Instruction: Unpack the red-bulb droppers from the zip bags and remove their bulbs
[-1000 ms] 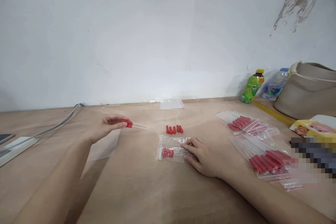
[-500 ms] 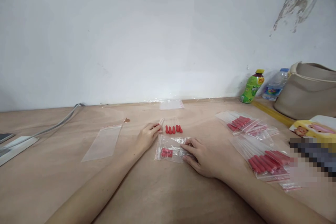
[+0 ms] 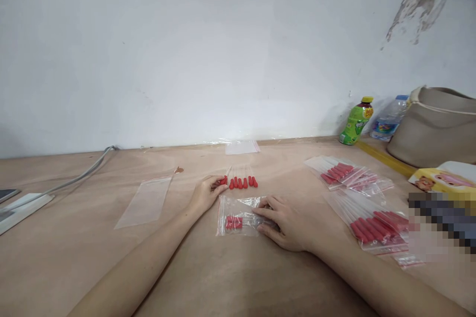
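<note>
My left hand (image 3: 210, 192) pinches a dropper with a red rubber bulb (image 3: 223, 180) at the left end of a row. Several more red-bulbed droppers (image 3: 240, 184) lie side by side there, with their thin clear tubes pointing to the wall. In front of the row is a clear zip bag (image 3: 230, 208) with red bulbs (image 3: 234, 222) inside. My right hand (image 3: 284, 223) holds down the bag's right end, its thumb and fingers bent over the plastic and covering part of the contents.
Filled bags of red-bulbed droppers (image 3: 379, 225) lie at right, with more bags (image 3: 338, 173) behind. A flat zip bag (image 3: 145, 203) lies at left, another (image 3: 241, 147) by the wall. A green bottle (image 3: 357, 121), water bottle (image 3: 388, 121), beige bin (image 3: 435, 129) and cable (image 3: 85, 173) are around.
One more dropper now lies at the left end of the row, and my left hand has shifted slightly left. The zip bag has slid a little toward me and left.
</note>
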